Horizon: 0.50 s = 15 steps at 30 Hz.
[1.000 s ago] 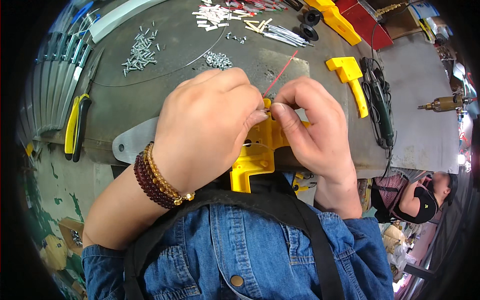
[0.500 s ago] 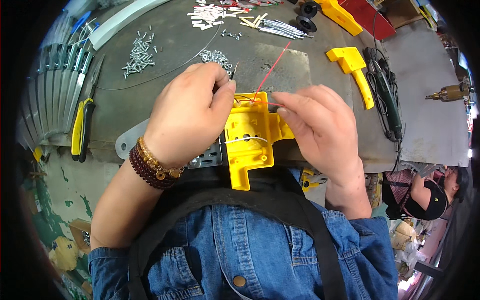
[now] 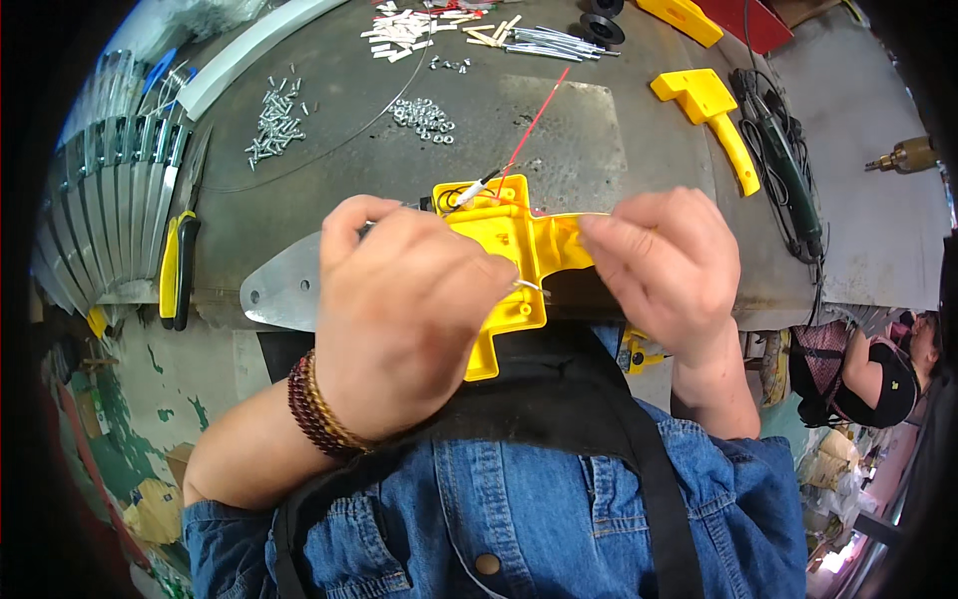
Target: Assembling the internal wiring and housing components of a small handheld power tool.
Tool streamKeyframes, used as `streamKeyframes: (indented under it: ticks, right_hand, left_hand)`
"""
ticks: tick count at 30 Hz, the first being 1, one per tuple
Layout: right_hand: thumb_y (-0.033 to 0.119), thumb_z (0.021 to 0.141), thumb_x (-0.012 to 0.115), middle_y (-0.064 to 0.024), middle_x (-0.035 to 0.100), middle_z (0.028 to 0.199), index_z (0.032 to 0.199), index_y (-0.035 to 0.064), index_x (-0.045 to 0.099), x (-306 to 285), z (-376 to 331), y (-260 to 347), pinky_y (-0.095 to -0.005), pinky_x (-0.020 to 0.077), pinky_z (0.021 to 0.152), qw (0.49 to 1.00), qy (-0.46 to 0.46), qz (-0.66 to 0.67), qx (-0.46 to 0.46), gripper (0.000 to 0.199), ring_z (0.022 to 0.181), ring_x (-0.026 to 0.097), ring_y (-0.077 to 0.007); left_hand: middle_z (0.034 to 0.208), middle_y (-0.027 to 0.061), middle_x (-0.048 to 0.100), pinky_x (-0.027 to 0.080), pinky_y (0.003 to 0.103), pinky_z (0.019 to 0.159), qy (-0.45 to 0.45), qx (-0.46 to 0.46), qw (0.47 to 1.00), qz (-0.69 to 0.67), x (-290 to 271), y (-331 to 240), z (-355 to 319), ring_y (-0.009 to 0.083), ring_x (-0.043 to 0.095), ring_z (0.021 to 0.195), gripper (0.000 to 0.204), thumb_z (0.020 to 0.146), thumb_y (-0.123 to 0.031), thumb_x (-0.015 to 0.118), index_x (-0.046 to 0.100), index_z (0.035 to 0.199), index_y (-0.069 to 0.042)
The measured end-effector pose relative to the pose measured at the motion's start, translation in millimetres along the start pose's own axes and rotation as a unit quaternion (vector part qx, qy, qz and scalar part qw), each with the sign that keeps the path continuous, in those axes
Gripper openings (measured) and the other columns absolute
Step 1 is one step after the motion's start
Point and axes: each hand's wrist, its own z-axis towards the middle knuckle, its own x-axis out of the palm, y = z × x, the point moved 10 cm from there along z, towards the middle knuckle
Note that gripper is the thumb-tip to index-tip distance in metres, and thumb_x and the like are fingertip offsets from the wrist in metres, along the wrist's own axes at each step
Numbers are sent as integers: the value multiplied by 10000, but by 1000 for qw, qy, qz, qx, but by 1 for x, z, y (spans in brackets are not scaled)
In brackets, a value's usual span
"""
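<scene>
My left hand (image 3: 409,299) is closed over the left side of an open yellow plastic housing (image 3: 499,230). Its fingertips pinch a short white wire (image 3: 529,287) above the cavity. My right hand (image 3: 674,265) has curled fingers at the housing's handle end and appears to grip it; the fingertips are partly hidden. From the housing's top, a red wire (image 3: 534,125) sticks up. Beside it lies a white sleeve (image 3: 471,193) with dark wire. A grey metal blade plate (image 3: 284,285) juts out left of the housing, partly under my left hand.
Screws (image 3: 276,125), nuts (image 3: 424,118), white sleeves (image 3: 399,35) and metal rods (image 3: 559,43) lie at the far side. Pliers (image 3: 180,265) and several blades (image 3: 110,190) are left. A yellow handle half (image 3: 711,110) and a corded tool (image 3: 783,180) lie right. Another person (image 3: 868,374) sits farther right.
My left hand has moved down from the dark wire to the white wire. A white sleeve now shows by the dark wire. My right hand has shifted slightly right, off the red wire.
</scene>
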Motion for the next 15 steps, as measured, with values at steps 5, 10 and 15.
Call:
streamKeyframes:
  ticks: [5, 10, 15]
  right_hand:
    - [149, 648, 692, -15, 618, 785, 887, 81, 711, 17, -1, 43, -311, 409, 544, 995, 44, 11, -85, 248, 639, 582, -164]
    - [142, 642, 711, -22, 625, 784, 905, 93, 725, 15, 8, 35, -310, 413, 515, 996, 7, 61, -69, 269, 628, 585, -182]
    - [76, 630, 786, -50, 635, 785, 890, 87, 717, 20, 7, 16, -336, 483, 535, 991, 5, 121, 48, 269, 656, 638, -227]
  left_hand:
    - [856, 44, 643, 395, 425, 870, -5, -29, 999, -41, -2, 6, 8, 232, 606, 834, 189, 760, -81, 677, 685, 948, -94]
    - [845, 46, 617, 399, 429, 873, 55, -2, 998, -43, 2, 9, 14, 258, 595, 818, 122, 789, -103, 683, 668, 907, -80]
    - [827, 46, 601, 395, 437, 893, 66, 10, 997, -48, 1, 12, 15, 258, 594, 818, 110, 789, -122, 691, 669, 888, -82]
